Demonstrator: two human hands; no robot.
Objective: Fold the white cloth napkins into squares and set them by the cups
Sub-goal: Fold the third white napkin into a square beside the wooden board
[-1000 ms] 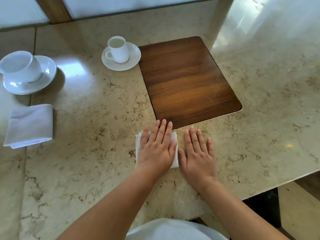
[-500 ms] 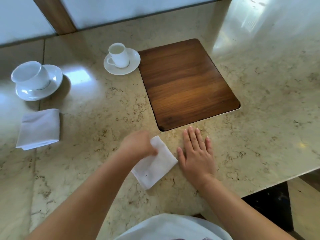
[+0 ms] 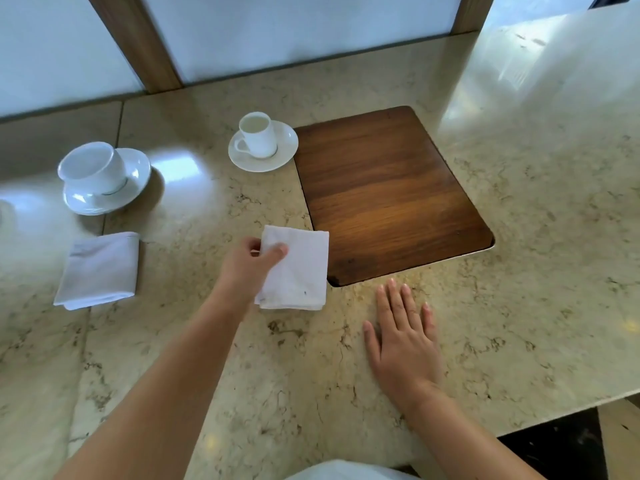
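Left hand [image 3: 250, 268] pinching folded white square cloth napkin [image 3: 297, 268] at its left edge, thumb on top, fingers underneath; cannot tell whether lifted or touching the top. Napkin just left of the near-left corner of the dark brown rounded wooden board [image 3: 388, 192], right edge almost at board edge. Right hand [image 3: 403, 344] flat on the beige marble countertop [image 3: 519, 289], fingers straight and spread, gripping nothing, just near of the board's front edge.

Around: small white cup on white saucer [image 3: 262, 144] beyond the held napkin, saucer rim touching or just overlapping board's far-left edge. Larger white cup on white saucer [image 3: 104, 178] far left, tilted look from lens. Second folded white napkin [image 3: 98, 270] lying flat near of that larger cup, apart from it.

In the way: nothing between held napkin and small cup, bare marble only. Board bounds the right side of that lane.

Edges: counter front edge drops off at lower right, close to right forearm. Wall with pale panels and wooden posts [image 3: 138, 43] closes the far side. Seam in marble runs left of centre. Open marble between the two saucers and across the wide right portion past the board.
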